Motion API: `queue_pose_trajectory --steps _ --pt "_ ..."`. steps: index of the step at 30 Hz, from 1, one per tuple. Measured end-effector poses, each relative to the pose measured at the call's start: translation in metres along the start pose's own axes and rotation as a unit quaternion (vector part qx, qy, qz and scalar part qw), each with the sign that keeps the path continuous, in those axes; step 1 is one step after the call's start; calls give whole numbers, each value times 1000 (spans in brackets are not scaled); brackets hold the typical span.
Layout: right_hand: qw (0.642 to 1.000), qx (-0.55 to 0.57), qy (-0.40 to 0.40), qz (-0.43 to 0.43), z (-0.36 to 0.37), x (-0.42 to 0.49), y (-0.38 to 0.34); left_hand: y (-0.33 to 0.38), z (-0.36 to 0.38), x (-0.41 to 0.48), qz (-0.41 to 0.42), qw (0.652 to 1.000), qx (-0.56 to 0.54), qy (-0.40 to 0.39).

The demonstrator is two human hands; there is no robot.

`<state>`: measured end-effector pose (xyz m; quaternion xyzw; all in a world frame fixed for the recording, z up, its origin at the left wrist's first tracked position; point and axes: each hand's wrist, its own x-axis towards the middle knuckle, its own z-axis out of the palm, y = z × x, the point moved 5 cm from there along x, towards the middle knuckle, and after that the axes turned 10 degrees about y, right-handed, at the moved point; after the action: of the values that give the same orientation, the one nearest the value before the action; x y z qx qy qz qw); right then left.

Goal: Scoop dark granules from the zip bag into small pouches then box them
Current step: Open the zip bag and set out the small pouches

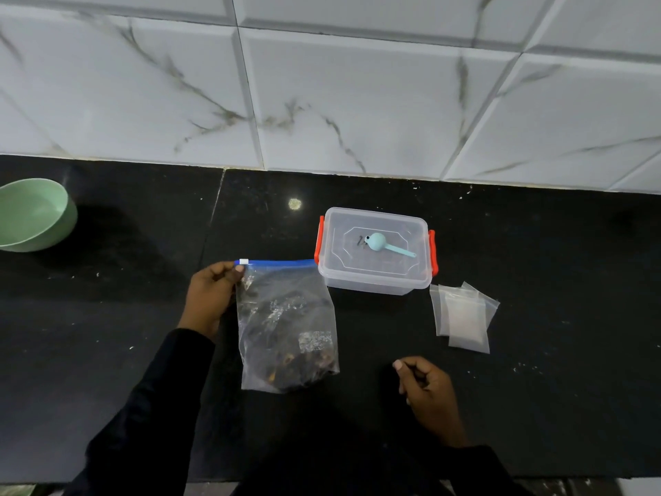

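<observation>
I take the zip bag (pixel 286 327) as my landmark. My left grip (pixel 211 298), a bare hand, is just left of the bag's top corner and pinches the plastic right under the white slider (pixel 244 261). From that pinch the blue zip track runs straight off to the right, and its far end reaches the orange clasp of the box (pixel 375 252); I cannot tell if they touch. The bag's long axis runs from the track back toward me, with the dark granules (pixel 300 366) heaped at the near end. Whether the track is sealed I cannot make out.

The box stands right of the bag's zip end with its lid on. The teal scoop (pixel 382 244) lies on the lid, bowl toward the bag and handle pointing away to the right. My right grip (pixel 429 392) is right of the bag's near corner, fingers loosely curled and holding nothing. I judge it the nearer one for fetching the scoop. The small pouches (pixel 463 316) lie flat in an overlapping stack, farther right of the bag than the box.

All of it sits on a black, speckled bench (pixel 107 334). A green bowl (pixel 34 214) stands well left of the bag, and a marbled tile wall (pixel 357 102) rises behind.
</observation>
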<state>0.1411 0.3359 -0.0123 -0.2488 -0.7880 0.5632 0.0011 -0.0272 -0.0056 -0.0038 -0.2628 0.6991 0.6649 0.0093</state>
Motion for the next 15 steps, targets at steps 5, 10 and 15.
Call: queue_pose_trajectory --steps 5,10,15 --pt "997 3 -26 -66 3 -5 -51 40 4 -56 144 987 11 -68" --pt "958 -1 -71 -278 12 -28 -145 80 13 -129 333 921 100 -173" --pt "896 -25 -47 -442 11 -43 -204 111 29 -174 438 858 118 -242"
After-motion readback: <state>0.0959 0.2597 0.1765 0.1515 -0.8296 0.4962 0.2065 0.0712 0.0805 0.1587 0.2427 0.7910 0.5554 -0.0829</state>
